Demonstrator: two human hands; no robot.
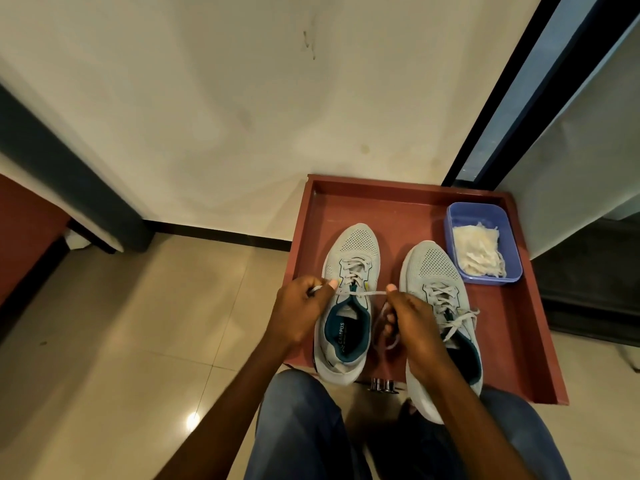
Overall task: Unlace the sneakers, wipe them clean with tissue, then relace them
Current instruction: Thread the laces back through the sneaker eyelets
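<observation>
The right hand covers the right sneaker's inner side and most of its opening, and the forearm hides part of its heel. The lace ends vanish inside both fists, the left hand hiding its end wholly. Small metal pieces at the tray's near edge are too small to identify, and the insole print reads only partly

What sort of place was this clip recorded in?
Probably a room in a home or lodging, not a workshop: glossy tiled floor, plain painted wall with dark skirting, and a sliding glass door. The sneakers sit in a red tray.
</observation>
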